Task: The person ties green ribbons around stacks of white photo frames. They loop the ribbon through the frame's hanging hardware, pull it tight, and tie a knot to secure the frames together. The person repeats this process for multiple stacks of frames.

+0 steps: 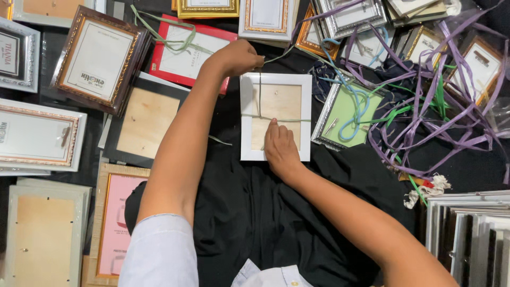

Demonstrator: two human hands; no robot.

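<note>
two hands, left pulling green string, right pressing white frame

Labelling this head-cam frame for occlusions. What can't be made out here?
- Front of the white frame: it lies back side up.
- Cord crossing on it: covered by the right hand.
- Left hand grip on the green cord: fingers curl over it.
- Stacked frames: cut off by the right and bottom edges.
- Purple ribbons: too tangled to follow single strands.

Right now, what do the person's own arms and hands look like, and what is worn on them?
Both forearms are bare. The left hand and right hand show no gloves, rings, watch or bracelets. A pale, light-coloured short sleeve covers the left upper arm; no right sleeve shows.
</note>
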